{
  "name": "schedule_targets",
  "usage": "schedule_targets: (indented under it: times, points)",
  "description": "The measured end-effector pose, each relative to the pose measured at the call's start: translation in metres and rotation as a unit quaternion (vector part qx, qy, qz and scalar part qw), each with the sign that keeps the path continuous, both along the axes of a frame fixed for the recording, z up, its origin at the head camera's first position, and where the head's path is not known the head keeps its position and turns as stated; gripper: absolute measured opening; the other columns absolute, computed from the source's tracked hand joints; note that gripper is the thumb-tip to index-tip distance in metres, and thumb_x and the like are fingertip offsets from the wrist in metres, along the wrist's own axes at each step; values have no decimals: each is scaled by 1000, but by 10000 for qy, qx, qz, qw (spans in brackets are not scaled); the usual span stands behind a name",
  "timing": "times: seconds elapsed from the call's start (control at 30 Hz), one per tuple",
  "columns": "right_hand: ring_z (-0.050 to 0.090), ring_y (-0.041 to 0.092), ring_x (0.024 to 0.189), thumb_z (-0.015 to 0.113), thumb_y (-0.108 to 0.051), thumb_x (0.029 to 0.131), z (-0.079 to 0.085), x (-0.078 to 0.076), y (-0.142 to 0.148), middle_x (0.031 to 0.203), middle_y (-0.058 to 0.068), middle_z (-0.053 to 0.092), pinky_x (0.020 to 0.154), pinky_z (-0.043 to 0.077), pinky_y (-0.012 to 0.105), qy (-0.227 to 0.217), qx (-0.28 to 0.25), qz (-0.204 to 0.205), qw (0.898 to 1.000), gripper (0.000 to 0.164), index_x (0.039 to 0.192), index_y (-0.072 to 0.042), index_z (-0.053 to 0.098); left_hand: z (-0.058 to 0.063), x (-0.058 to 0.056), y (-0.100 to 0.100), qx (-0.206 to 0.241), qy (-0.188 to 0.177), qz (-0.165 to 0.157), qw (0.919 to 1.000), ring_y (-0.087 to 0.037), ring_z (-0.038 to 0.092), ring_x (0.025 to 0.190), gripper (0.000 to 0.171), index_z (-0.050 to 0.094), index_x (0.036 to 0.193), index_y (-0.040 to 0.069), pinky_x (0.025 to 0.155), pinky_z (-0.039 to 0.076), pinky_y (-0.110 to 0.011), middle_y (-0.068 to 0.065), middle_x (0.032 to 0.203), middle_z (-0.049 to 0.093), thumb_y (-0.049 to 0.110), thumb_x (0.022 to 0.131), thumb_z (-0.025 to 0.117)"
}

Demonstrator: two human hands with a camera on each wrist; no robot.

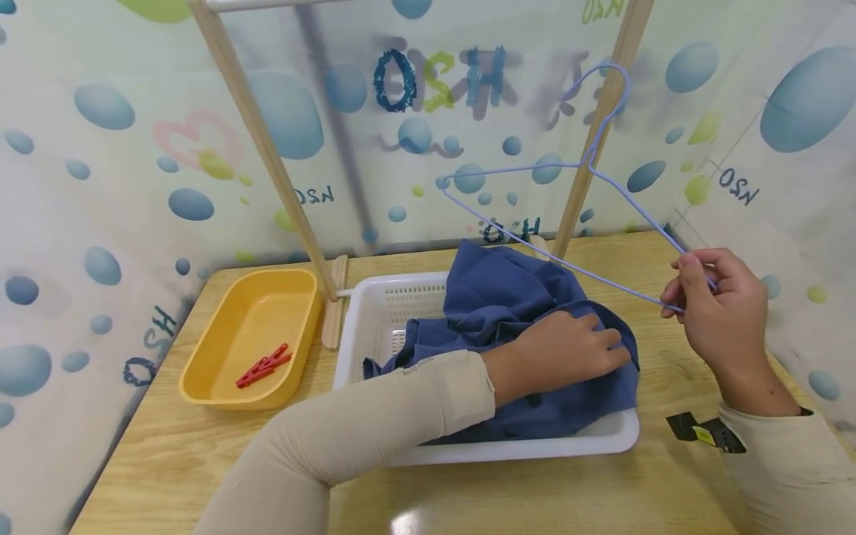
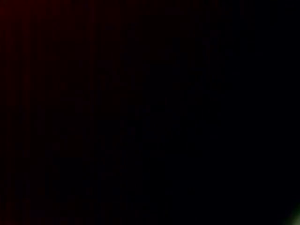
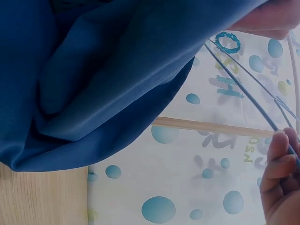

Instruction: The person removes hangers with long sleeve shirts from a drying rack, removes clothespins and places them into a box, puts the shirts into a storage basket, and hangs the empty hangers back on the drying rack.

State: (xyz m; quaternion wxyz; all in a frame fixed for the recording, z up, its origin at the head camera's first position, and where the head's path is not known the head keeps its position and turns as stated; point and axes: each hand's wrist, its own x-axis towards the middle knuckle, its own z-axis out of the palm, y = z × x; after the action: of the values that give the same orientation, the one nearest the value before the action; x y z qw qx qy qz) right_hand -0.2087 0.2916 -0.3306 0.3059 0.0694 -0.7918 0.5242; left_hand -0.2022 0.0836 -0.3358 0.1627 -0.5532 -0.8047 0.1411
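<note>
My right hand (image 1: 725,319) pinches one lower corner of a blue wire hanger (image 1: 511,236), held up to the right with its hook at the top. My left hand (image 1: 568,353) has its fingers curled on a dark blue cloth (image 1: 508,286), which lies bunched in a white basket (image 1: 511,449). In the right wrist view, the cloth (image 3: 108,98) hangs in folds below the left hand (image 3: 269,18), and the right hand (image 3: 283,180) grips the hanger (image 3: 246,91). What kind of cloth item it is cannot be made out. The left wrist view is almost wholly dark.
A yellow tray (image 1: 270,312) with red clothespins (image 1: 264,365) stands left of the basket. Behind the basket rises a wooden rack (image 1: 267,141) with a white top bar (image 1: 267,3). A black strap piece (image 1: 705,432) shows beside the right sleeve.
</note>
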Motion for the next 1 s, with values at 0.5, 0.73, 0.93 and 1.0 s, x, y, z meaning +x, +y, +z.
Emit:
schedule_targets:
  times: [0.5,0.73,0.93,1.0]
  points:
    - [57,0,43,53,-13,103,-1,0,2,57,-16,60,47,48,12,56,11,-51,10000,13,94,-12,62,16,3,-11,385,-13,203,9991,-12,66,109,33,59,133,28,74,57,-24,7,134,63,15,109,41]
    - [57,0,42,53,-13,103,-1,0,2,57,-17,60,46,47,12,52,-29,-111,9999,13,94,-8,62,24,3,-27,730,188,179,9970,-11,66,102,30,60,128,27,71,56,-23,8,125,65,15,109,40]
    - [57,-1,43,53,-13,103,-1,-1,1,57,-18,61,46,46,12,60,9,-150,9999,13,94,-9,62,34,4,-47,1220,291,175,9920,-10,64,90,28,64,121,26,63,55,-23,8,113,67,16,108,42]
    - [57,-1,43,54,-13,103,-1,-1,1,57,-18,61,46,46,12,60,-17,-156,9999,13,94,-10,62,38,5,-54,1361,377,167,9898,-10,64,88,27,65,119,25,61,54,-24,7,110,67,16,108,42]
